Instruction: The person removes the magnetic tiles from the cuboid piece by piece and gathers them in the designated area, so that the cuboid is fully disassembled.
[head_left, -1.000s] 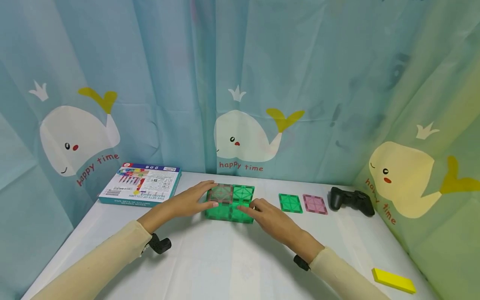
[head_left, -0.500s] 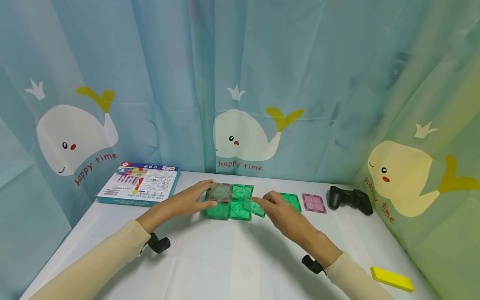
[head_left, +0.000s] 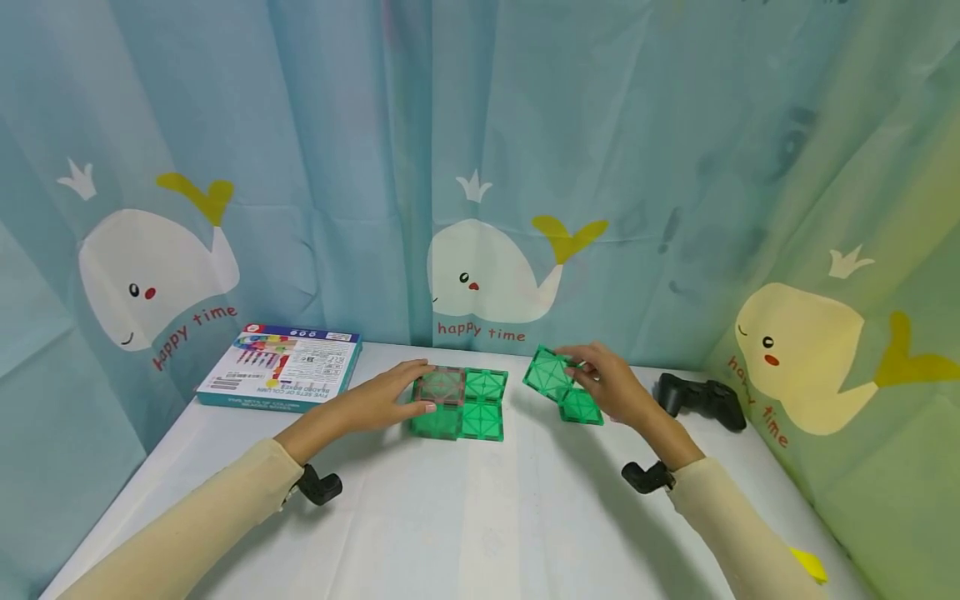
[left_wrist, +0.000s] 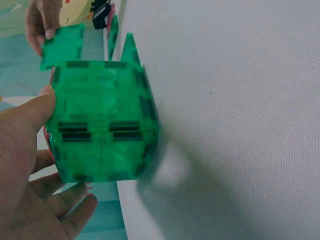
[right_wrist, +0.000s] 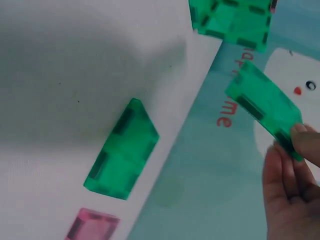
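Note:
My left hand (head_left: 381, 402) grips the left side of a block built of clear green magnetic tiles (left_wrist: 102, 95), thumb at the near side and fingers around the far side. A pink tile (head_left: 440, 385) lies over its back left part, and green squares (head_left: 482, 419) extend to the right. My right hand (head_left: 613, 387) pinches one edge of a loose green square magnetic tile (head_left: 549, 372), held tilted above the table to the right of the block. Below it a second green tile (right_wrist: 122, 150) lies flat on the table, partly overlapped in the head view.
A pink tile (right_wrist: 93, 225) lies beyond the flat green one, mostly covered by my right hand in the head view. A black game controller (head_left: 705, 402) is at right, a boxed set (head_left: 281, 367) at back left. My right sleeve partly hides a yellow block (head_left: 812, 566).
The right hand has pulled a green tile off the block's right front top and carried it right and up. My left hand has stayed on the block.

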